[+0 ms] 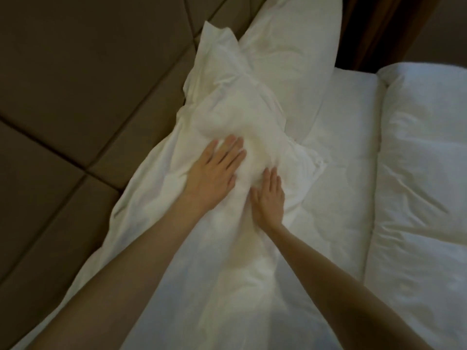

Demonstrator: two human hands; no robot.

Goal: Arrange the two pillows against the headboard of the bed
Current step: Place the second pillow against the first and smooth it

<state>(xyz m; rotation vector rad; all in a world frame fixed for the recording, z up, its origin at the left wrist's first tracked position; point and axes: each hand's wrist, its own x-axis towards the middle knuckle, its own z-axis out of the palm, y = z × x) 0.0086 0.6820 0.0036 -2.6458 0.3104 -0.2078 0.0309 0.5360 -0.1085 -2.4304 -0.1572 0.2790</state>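
White cotton gives under both palms: the fingers (235,147) of the left hand (212,173) lie flat and slightly spread on the near pillow (227,117), gripping nothing, and the right hand (269,198) rests beside it, fingers together and extended, likewise pressing rather than holding. This near pillow is rumpled and leans along the padded brown headboard (88,72) on the left. The far pillow (290,46) stands just beyond it, touching it, smoother and also against the headboard. To the right lie the mattress sheet (341,147) and a folded white duvet (424,160).

The step looks like plumping and smoothing. Done well, both palms should sweep outward from the middle, pushing filling into the slack corners and flattening the creased case, then nudge the pillow square to the headboard beside its partner.

No brand, label or writing is readable.
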